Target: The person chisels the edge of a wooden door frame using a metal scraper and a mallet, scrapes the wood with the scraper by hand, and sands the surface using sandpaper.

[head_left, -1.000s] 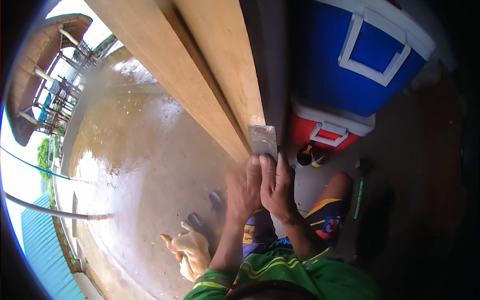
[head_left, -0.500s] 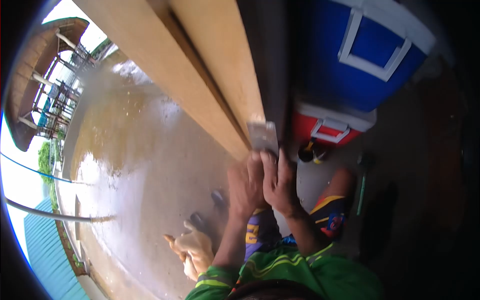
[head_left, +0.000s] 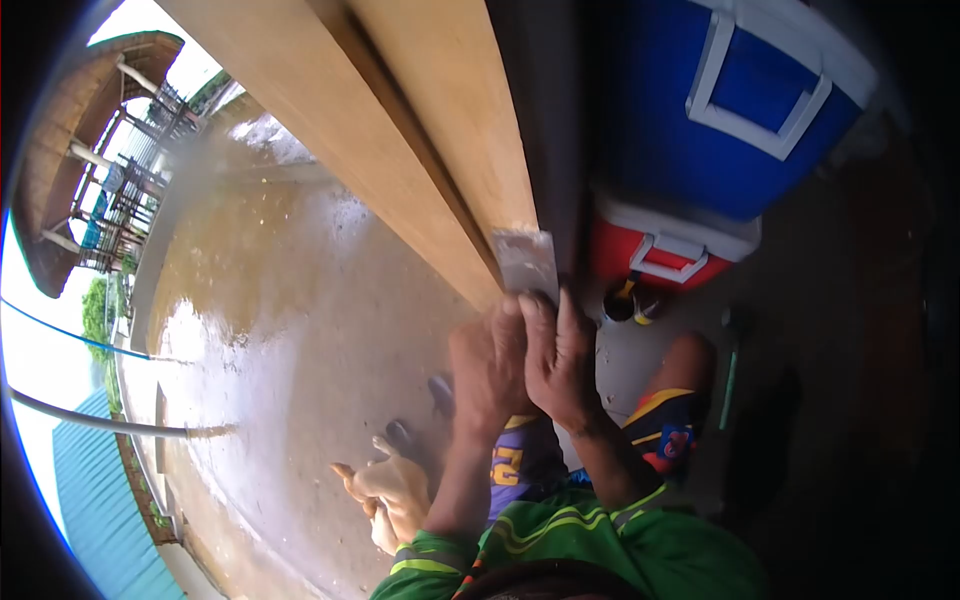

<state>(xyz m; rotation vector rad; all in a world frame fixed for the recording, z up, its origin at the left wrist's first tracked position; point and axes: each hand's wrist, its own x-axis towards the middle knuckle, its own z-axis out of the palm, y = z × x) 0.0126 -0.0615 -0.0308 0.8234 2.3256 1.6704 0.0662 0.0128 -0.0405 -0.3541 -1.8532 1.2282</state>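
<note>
1. The floor (head_left: 290,330) is bare concrete, wet and shining, running out to an open yard at the left edge.
2. Out there stands a thatched hut (head_left: 70,150) with railings, some greenery, and a teal roof (head_left: 90,500) at the lower left.
3. Two long wooden planks (head_left: 420,130) slant from the top down to the middle of the view, lying side by side with a dark groove between them.
4. A flat metal scraper (head_left: 527,262) lies against the near end of the right plank, its blade pale and smeared.
5. The left hand (head_left: 487,365) and the right hand (head_left: 555,360) are pressed together just below the blade, both closed around the scraper's lower part; the handle itself is hidden under the fingers.
6. Right of the planks a blue cooler (head_left: 720,110) sits on top of a red cooler (head_left: 670,255), both with white handles.
7. A small dark bottle (head_left: 625,300) stands just below the red cooler, near the right hand.
8. A green-handled tool (head_left: 733,375) lies on the floor further right, in shadow.
9. Below the hands show a bent knee (head_left: 690,360), patterned shorts and green sleeves.
10. A tan animal (head_left: 390,490) lies on the floor left of the left arm; what it is, I cannot tell.
</note>
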